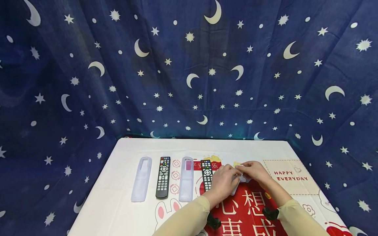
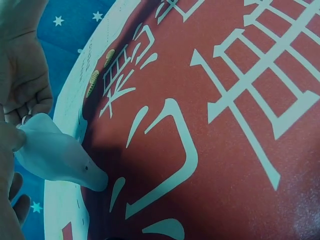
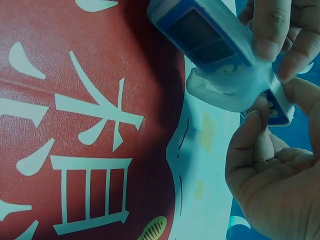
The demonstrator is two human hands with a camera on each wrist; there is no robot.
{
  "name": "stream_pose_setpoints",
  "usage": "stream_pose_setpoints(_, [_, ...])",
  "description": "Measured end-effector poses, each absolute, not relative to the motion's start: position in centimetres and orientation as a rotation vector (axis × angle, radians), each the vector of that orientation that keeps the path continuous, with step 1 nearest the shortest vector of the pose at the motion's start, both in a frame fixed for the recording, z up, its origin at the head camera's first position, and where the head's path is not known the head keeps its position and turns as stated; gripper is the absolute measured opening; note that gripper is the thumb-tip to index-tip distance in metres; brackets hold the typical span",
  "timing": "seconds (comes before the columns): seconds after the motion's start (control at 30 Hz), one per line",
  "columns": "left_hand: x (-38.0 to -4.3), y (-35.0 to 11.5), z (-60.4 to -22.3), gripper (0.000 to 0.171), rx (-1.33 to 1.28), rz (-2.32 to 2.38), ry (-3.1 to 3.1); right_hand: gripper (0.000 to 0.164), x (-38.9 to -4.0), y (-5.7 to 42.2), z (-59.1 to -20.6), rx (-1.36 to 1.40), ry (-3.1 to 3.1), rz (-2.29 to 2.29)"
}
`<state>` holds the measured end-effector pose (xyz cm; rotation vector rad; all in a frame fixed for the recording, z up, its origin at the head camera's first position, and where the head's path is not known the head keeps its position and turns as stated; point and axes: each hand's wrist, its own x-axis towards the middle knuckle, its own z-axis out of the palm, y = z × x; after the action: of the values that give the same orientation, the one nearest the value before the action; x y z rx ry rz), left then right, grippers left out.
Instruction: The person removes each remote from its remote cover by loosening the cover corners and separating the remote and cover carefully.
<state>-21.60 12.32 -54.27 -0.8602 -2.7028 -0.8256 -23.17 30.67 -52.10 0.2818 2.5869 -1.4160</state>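
Note:
Both hands work close together over the right half of the table. Between them is a blue-and-white remote control point(image 3: 242, 57) with a small dark screen, and a translucent soft cover point(image 3: 225, 95) bunched around one end of it. The left hand point(image 1: 224, 180) grips the covered remote, its fingers pressing the cover in the right wrist view. Thumb and fingers of the right hand point(image 3: 280, 175) pinch the cover's folded edge, where a blue end of the remote sticks out. In the left wrist view the cover point(image 2: 60, 150) hides most of the remote.
Left of the hands, a translucent cover point(image 1: 141, 180), a black remote point(image 1: 163, 177), another translucent cover point(image 1: 186, 183) and a second black remote point(image 1: 206, 172) lie in a row. The left hand partly overlaps the second one. A starry blue curtain point(image 1: 177, 82) hangs behind the table point(image 1: 112, 190).

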Motion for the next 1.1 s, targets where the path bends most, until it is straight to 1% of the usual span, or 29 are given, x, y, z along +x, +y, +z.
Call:
stream_pose_setpoints(0.1, [-21.4, 12.2, -54.5, 0.011, -0.850, -0.830, -2.696, 0.039, -23.0, 30.6, -52.3, 0.297, 2.556, -1.435])
stream_pose_setpoints(0.2, [-21.2, 12.1, -54.7, 0.011, -0.851, -0.816, -2.680, 0.037, -22.9, 30.5, -52.4, 0.311, 2.518, -1.460])
stream_pose_setpoints(0.47, [-20.7, 12.4, -54.9, 0.011, -0.892, -0.641, -2.637, 0.049, -23.1, 30.0, -52.4, 0.258, 2.599, -1.450])
stream_pose_setpoints(0.7, [-20.3, 12.2, -55.2, 0.008, -0.940, -0.537, -2.573, 0.043, -23.2, 29.9, -52.5, 0.192, 2.715, -1.402])
stream_pose_setpoints(0.8, [-20.3, 12.2, -55.3, 0.008, -0.939, -0.537, -2.587, 0.047, -23.3, 29.9, -52.5, 0.168, 2.709, -1.419])
stream_pose_setpoints(0.93, [-20.6, 11.9, -54.9, 0.010, -0.937, -0.636, -2.666, 0.053, -23.3, 29.9, -52.6, 0.159, 2.669, -1.442])
stream_pose_setpoints(1.1, [-21.7, 10.4, -54.4, 0.015, -0.871, -0.759, -2.703, 0.048, -23.0, 30.5, -52.8, 0.202, 2.589, -1.482])
